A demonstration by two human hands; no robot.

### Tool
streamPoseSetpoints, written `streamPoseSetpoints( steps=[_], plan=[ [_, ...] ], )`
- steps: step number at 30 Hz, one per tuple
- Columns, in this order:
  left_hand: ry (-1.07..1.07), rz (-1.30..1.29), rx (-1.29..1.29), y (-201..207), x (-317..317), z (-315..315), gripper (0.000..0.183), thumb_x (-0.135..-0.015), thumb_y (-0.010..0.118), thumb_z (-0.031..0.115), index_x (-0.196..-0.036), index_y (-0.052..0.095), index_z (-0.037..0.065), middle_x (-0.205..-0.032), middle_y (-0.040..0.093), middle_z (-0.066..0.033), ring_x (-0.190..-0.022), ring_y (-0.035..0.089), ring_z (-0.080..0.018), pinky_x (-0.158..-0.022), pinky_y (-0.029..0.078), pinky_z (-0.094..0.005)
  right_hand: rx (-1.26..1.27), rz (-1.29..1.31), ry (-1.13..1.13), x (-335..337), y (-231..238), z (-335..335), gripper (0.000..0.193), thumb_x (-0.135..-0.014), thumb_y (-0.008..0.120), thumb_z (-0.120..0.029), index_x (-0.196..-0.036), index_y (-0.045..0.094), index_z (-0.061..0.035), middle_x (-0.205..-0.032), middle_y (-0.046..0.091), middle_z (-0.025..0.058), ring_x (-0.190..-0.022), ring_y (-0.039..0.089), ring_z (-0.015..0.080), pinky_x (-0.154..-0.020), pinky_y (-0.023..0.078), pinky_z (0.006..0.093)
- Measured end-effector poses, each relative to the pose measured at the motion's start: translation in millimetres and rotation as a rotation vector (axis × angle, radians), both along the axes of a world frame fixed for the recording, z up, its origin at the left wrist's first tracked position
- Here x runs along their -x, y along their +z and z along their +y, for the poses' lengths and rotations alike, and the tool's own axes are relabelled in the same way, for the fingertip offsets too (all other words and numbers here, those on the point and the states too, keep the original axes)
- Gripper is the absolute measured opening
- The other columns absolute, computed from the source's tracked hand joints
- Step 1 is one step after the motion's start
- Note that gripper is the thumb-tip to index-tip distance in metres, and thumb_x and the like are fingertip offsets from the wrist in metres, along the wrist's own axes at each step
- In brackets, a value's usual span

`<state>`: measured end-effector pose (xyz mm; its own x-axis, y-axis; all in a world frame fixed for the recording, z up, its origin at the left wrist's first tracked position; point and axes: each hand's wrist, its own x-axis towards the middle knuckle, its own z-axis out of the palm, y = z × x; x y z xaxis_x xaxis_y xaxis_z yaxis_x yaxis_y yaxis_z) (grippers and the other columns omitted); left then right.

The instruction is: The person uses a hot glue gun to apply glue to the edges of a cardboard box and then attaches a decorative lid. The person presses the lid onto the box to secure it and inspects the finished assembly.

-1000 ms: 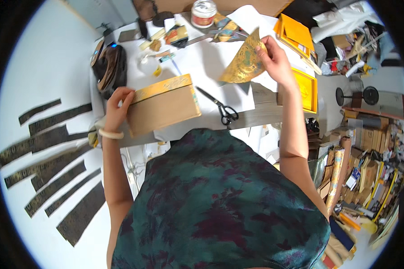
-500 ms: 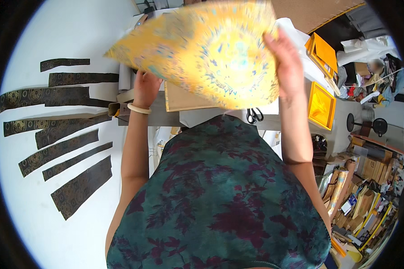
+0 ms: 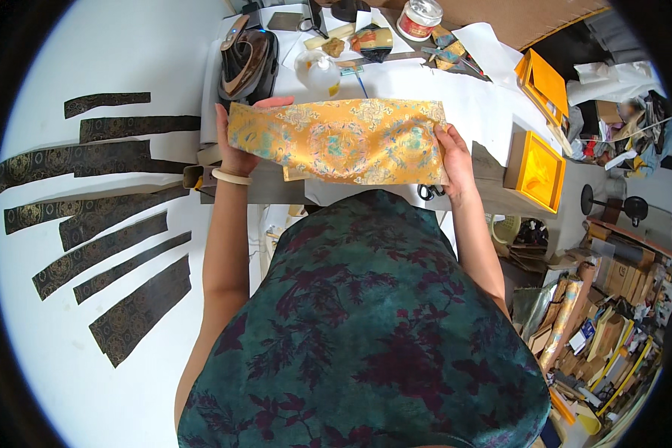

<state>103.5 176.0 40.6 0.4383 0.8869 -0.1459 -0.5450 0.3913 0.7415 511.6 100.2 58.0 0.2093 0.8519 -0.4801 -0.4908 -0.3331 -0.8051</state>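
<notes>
The left hand [image 3: 237, 145] and the right hand [image 3: 454, 153] hold a piece of yellow brocade [image 3: 340, 140] stretched flat between them, just above the near edge of the white worktable [image 3: 463, 112]. Each hand is closed in a pinch on one short end of the cloth, fingers curled over the top and thumb underneath; a pale bangle [image 3: 228, 176] sits on the left wrist. The cloth looks folded into a long band, patterned side up, and hangs level, at about 12 o'clock from the person's body.

As a judgement: the cloth is in hand and spread out for checking or placing, but not yet laid down, cut or glued to anything that shows. At 9 o'clock, well apart from the hands, a row of dark patterned strips [image 3: 101, 216] lies already cut and set out on the white surface, so that part of the work seems finished.

Scissors [image 3: 430, 192] peep out just below the right hand. Beyond the cloth, at 11 o'clock, stands an iron [image 3: 248, 60], with a jar [image 3: 418, 16] at 1 o'clock and what may be brushes and small tools between them, too small to tell. At 2 o'clock are two yellow boxes [image 3: 537, 168]. At 4 o'clock the floor is crowded with rolls and cardboard [image 3: 597, 313]
</notes>
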Motion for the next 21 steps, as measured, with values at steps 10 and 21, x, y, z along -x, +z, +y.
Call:
streamPoseSetpoints(
  steps=[10, 21],
  plan=[
    [-0.001, -0.068, 0.058, 0.5, 3.2, -4.8, 0.083, -0.099, 0.049, 0.04, -0.165, 0.032, -0.008, -0.166, 0.044, -0.0264, -0.15, 0.05, -0.0363, -0.125, 0.04, -0.048, -0.753, -1.581, 0.229, 45.4, 65.5, -6.3, 0.035, -0.096, 0.076, -0.013, -0.126, 0.066, -0.0002, -0.132, 0.068, 0.0209, -0.124, 0.062, 0.0408, -0.104, 0.053, 0.05],
    [-0.003, -0.118, 0.163, 2.3, 2.7, 1.4, 0.081, -0.096, 0.046, 0.031, -0.166, 0.029, -0.007, -0.168, 0.042, -0.0247, -0.151, 0.048, -0.0361, -0.125, 0.039, -0.0485, -1.043, -1.347, 0.727, 92.1, 11.5, -24.4, 0.036, -0.09, 0.08, -0.014, -0.124, 0.073, -0.009, -0.137, 0.072, 0.0106, -0.129, 0.069, 0.029, -0.107, 0.058, 0.042]
  ],
)
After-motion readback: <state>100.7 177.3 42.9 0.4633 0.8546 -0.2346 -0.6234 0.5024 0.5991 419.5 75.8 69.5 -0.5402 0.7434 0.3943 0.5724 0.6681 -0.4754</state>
